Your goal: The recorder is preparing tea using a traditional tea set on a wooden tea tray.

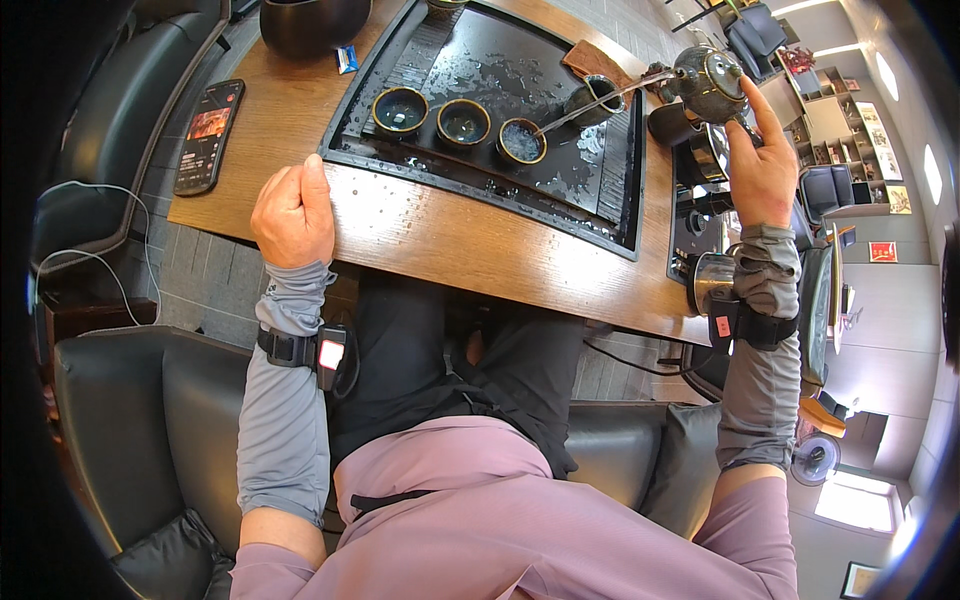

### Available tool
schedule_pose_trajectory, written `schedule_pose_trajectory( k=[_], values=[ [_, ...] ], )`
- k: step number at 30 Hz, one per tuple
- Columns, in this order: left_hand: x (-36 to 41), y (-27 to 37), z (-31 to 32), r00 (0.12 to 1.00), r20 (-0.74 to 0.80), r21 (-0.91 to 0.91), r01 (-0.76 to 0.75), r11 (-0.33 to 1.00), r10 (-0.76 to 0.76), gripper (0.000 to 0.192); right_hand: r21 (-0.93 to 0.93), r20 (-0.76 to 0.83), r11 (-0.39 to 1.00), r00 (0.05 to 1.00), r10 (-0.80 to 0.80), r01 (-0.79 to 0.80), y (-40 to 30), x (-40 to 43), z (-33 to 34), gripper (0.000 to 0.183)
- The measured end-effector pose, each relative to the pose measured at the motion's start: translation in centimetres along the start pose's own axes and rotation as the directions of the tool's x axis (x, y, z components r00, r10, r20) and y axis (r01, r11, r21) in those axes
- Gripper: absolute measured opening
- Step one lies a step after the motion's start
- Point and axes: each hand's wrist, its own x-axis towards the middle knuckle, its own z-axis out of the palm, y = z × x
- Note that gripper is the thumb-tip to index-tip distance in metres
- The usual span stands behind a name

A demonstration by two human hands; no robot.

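Observation:
My right hand (761, 176) grips the side handle of a dark glazed teapot (709, 88), index finger on the lid. The pot is tilted, and a thin stream of water (600, 105) runs from its spout into the rightmost teacup (522, 153), where the surface bubbles. Two more gold-rimmed teacups, the middle one (463, 132) and the left one (400, 118), stand in line with it, liquid in both. Behind the stream sits a dark pitcher (594, 101). Curled into a fist with nothing visible in it, my left hand (295, 214) rests at the table's near edge.
Under the cups lies a wet black tea tray (495, 64). A brown cloth (598, 64) is at its far right edge. A phone (210, 139) and a dark pot (315, 26) occupy the table's left side. Right of the tray are a dark cup (673, 124) and a metal kettle (709, 154).

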Motion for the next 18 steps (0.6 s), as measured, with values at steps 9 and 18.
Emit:
schedule_pose_trajectory(
  k=[9,18],
  values=[
    [0.1,0.3,-0.1,1.000,0.000,0.008,-0.002,1.000,0.002,0.036,0.668,0.312,0.613,0.907,0.283,-0.421,-0.5,-0.1,0.7,0.056],
    [0.1,0.3,-0.4,1.000,0.025,0.051,-0.005,0.999,0.004,0.039,0.461,0.217,0.876,0.975,0.041,-0.139,-2.9,-2.2,8.0,0.052]
  ],
)
